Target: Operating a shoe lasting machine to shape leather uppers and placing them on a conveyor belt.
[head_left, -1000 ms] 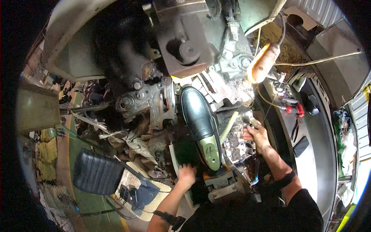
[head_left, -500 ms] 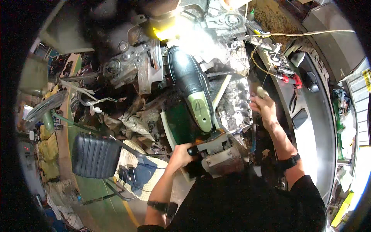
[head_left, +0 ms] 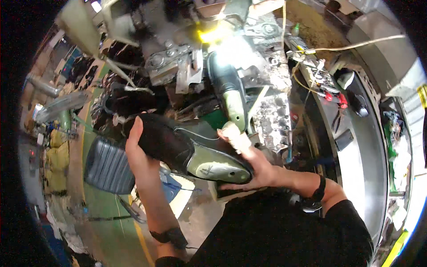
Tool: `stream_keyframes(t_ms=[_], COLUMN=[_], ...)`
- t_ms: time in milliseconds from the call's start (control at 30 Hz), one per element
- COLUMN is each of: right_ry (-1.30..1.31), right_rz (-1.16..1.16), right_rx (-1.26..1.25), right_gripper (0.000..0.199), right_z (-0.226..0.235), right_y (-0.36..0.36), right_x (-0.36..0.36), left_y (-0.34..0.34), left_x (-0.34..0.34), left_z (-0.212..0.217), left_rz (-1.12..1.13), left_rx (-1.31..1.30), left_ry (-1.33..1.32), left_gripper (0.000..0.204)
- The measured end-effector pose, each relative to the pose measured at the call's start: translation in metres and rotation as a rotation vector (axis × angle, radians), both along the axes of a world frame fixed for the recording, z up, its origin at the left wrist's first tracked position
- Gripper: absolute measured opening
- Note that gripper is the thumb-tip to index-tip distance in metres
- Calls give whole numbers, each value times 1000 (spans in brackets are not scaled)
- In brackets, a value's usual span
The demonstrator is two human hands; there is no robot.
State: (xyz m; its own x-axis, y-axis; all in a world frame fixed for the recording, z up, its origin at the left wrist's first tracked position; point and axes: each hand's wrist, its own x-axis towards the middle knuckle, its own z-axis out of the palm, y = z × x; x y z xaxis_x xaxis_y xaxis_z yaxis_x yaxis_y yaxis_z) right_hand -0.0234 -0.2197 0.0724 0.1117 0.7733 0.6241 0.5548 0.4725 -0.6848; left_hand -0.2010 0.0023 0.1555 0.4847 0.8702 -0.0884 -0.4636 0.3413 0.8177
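I hold a black shoe upper on a pale green last (head_left: 187, 149), bottom side up, lying across in front of me. My left hand (head_left: 140, 153) grips its dark toe end at the left. My right hand (head_left: 253, 162) clasps the green heel end, and one of its fingers is wrapped in pale tape. A second black shoe on a green last (head_left: 227, 91) stays mounted on the machine just above, under a bright yellow lamp (head_left: 213, 33).
The lasting machine (head_left: 178, 66) fills the upper middle with grey metal parts. A glue-stained plate (head_left: 273, 111) sits right of the mounted shoe. A dark bench (head_left: 356, 142) with red-handled tools (head_left: 333, 98) runs down the right. A black ribbed seat (head_left: 106, 164) stands at lower left.
Both hands have come together on a shoe and lifted it in front of me; before, the left reached toward the machine base and the right rested on the stained plate. The view tilted upward.
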Motion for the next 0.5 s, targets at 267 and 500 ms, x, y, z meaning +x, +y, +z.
stream_keyframes(t_ms=[267,500], right_ry=[199,-215], right_rz=[-287,-468], right_rx=[-143,16], right_gripper=[108,108], right_z=[21,38], right_y=[-66,-188], right_x=[20,62], left_y=[-34,-96], left_x=[101,208], left_z=[-9,-39], left_rz=[-401,-868], left_rx=[-53,-419], left_ry=[-154,104], left_gripper=[34,32])
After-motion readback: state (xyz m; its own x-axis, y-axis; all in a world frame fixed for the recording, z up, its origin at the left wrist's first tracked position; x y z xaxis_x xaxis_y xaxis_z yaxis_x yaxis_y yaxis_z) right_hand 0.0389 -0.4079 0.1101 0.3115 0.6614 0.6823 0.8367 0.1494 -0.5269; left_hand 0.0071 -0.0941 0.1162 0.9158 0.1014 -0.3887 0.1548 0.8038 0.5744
